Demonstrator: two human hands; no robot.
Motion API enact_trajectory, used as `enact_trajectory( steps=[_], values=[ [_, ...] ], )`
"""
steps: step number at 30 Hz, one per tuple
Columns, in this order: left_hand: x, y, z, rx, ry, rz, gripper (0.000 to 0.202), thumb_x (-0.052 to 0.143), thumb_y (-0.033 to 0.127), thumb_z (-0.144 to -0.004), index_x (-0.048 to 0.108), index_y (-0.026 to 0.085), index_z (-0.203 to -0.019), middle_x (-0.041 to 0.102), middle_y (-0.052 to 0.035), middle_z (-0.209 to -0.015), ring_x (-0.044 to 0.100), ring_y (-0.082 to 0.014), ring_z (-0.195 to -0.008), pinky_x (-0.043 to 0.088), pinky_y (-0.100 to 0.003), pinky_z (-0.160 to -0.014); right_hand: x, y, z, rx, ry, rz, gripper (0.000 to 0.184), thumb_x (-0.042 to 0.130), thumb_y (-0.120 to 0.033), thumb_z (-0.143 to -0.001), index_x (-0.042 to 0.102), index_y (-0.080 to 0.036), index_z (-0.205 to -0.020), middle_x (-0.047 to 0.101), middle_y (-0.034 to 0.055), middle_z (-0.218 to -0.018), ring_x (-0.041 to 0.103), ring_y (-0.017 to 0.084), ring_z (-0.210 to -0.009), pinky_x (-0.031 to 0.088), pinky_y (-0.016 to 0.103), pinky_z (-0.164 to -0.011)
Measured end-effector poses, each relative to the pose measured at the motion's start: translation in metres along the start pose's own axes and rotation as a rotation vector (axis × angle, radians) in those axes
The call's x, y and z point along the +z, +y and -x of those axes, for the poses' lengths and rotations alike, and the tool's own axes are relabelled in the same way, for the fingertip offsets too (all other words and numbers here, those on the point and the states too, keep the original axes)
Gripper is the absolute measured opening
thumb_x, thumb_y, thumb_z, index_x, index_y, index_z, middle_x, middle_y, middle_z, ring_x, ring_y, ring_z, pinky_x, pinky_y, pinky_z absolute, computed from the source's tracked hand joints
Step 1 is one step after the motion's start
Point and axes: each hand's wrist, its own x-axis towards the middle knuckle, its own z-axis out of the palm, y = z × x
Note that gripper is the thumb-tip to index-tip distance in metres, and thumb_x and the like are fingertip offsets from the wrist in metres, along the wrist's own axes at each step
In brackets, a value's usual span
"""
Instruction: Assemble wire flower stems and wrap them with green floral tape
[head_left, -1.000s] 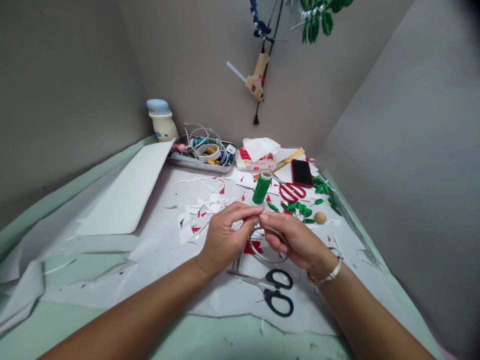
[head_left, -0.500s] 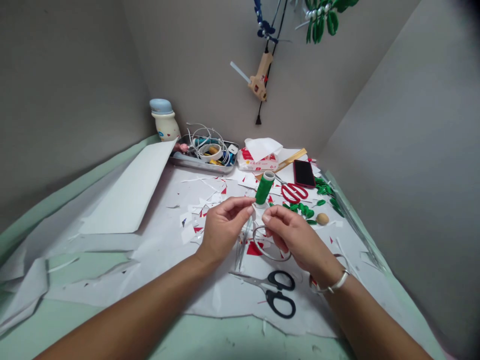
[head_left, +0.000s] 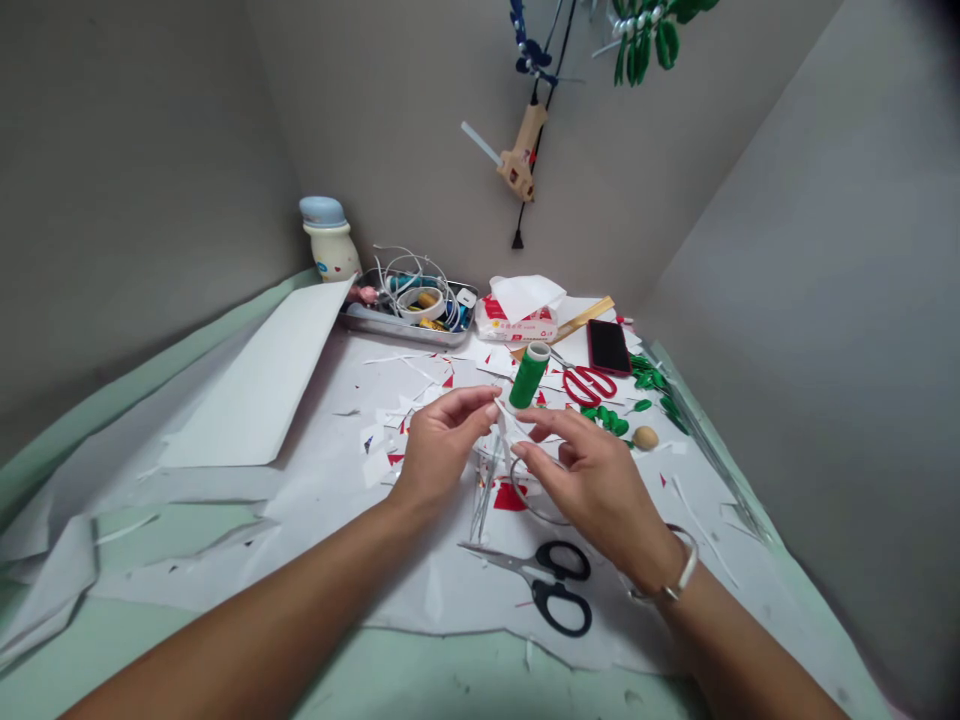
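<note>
My left hand (head_left: 444, 440) is closed in a pinch on one end of a thin white strip (head_left: 504, 418), which looks like paper or tape. Just right of it, my right hand (head_left: 581, 465) has thumb and forefinger apart around the strip's lower part; whether a fingertip touches it I cannot tell. A silvery hoop (head_left: 526, 508) shows below the right hand, partly hidden by it. Behind the fingertips stands a spool of green thread (head_left: 529, 378). Thin wires (head_left: 481, 505) lie under the hands, and black-handled scissors (head_left: 536, 578) lie nearer to me.
Red-handled scissors (head_left: 589, 385), a phone (head_left: 608, 347) and green leaf pieces (head_left: 604, 418) lie at the right. A metal tray (head_left: 405, 328) of supplies and a tissue pack (head_left: 516, 322) stand at the back. A glue gun (head_left: 521, 155) hangs on the wall.
My right hand has shifted slightly left, and its thumb and forefinger have spread from a pinch. The white strip now shows clearly at my left fingertips, which moved slightly left.
</note>
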Motion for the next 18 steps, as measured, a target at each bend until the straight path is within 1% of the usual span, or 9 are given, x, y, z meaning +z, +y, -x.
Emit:
enact_trajectory(
  steps=[3, 9, 14, 18],
  values=[
    [-0.0011, -0.0033, -0.0016, -0.011, -0.021, 0.023, 0.02, 0.072, 0.027, -0.072, 0.071, 0.021, -0.091, 0.07, -0.0023, -0.085, 0.061, -0.0148, -0.08, 0.046, -0.029, -0.08, -0.0013, 0.0001, 0.0024, -0.099, 0.024, 0.114, 0.023, 0.057, -0.021, -0.086, 0.066, -0.025, -0.106, 0.066, 0.0018, -0.096, 0.061, 0.014, -0.085, 0.047, 0.026, -0.076],
    [-0.001, -0.0048, -0.0019, -0.017, -0.062, 0.029, 0.02, 0.071, 0.026, -0.073, 0.071, 0.02, -0.092, 0.068, -0.0021, -0.082, 0.059, -0.0131, -0.076, 0.046, -0.027, -0.077, -0.0084, -0.0046, 0.006, -0.151, 0.005, 0.316, 0.022, 0.052, -0.022, -0.089, 0.065, -0.024, -0.107, 0.067, 0.0016, -0.092, 0.063, 0.015, -0.081, 0.048, 0.027, -0.074],
    [-0.0003, -0.005, -0.0023, -0.018, -0.082, 0.075, 0.018, 0.071, 0.025, -0.073, 0.071, 0.021, -0.09, 0.068, -0.0008, -0.083, 0.057, -0.0105, -0.072, 0.044, -0.025, -0.075, -0.0063, -0.0035, 0.0063, -0.163, 0.004, 0.346, 0.021, 0.052, -0.023, -0.09, 0.066, -0.022, -0.105, 0.068, 0.0022, -0.09, 0.064, 0.015, -0.081, 0.048, 0.027, -0.075],
    [-0.0006, -0.0088, -0.003, -0.048, -0.116, 0.139, 0.02, 0.072, 0.025, -0.072, 0.07, 0.021, -0.091, 0.066, -0.0002, -0.083, 0.055, -0.0096, -0.071, 0.043, -0.025, -0.074, -0.0037, 0.0, 0.0054, -0.163, 0.016, 0.348, 0.02, 0.051, -0.023, -0.09, 0.066, -0.021, -0.104, 0.068, 0.0023, -0.089, 0.064, 0.015, -0.081, 0.047, 0.026, -0.074]
  ],
)
